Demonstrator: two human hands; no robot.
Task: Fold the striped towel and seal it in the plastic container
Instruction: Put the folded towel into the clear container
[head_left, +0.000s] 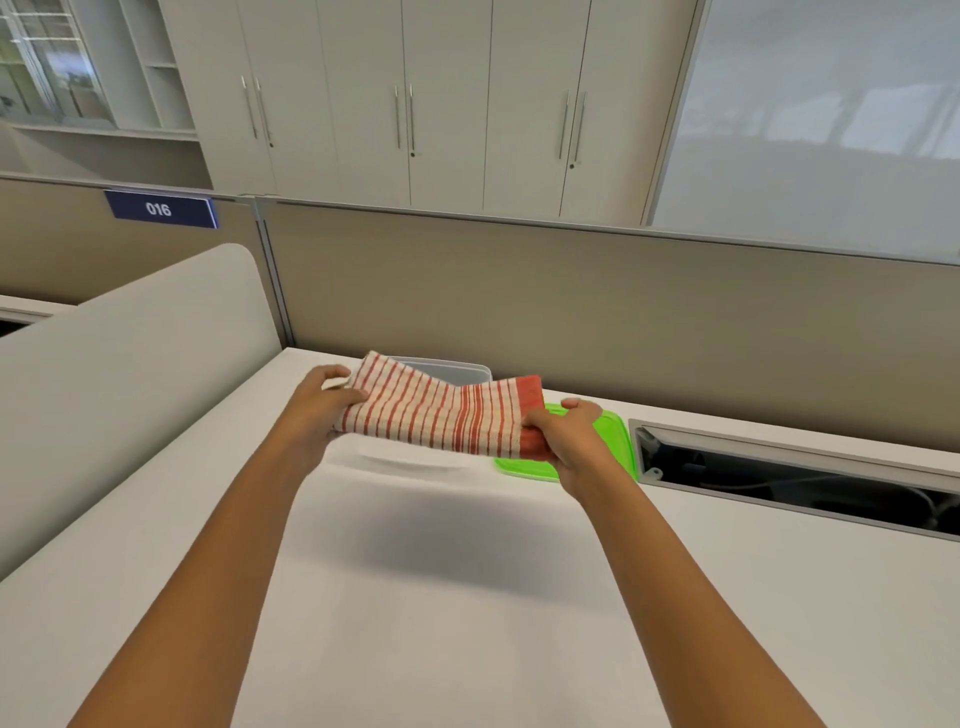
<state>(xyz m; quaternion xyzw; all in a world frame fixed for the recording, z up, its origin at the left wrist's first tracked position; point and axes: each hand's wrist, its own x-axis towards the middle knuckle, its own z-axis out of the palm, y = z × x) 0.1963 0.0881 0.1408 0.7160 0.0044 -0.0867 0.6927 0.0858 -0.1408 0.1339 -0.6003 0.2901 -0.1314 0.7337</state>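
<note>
A blue sign (160, 209) reading "016" in white hangs on the partition (571, 296) behind a white desk (441, 597); no other writing can be read. Above the desk, a person holds a folded towel (436, 415), red stripes on white, stretched flat between both hands and lifted clear of the surface. The left hand (317, 410) pinches the towel's left end, thumb on top and fingers curled beneath. The right hand (569, 441) clamps the solid red right end, thumb over the cloth. Behind the towel and partly hidden by it sits a clear container (452, 370), near the partition. A green lid (615, 441) lies flat on the desk beneath the right hand. To its right, an open cable slot (800, 478) is set into the desk.
</note>
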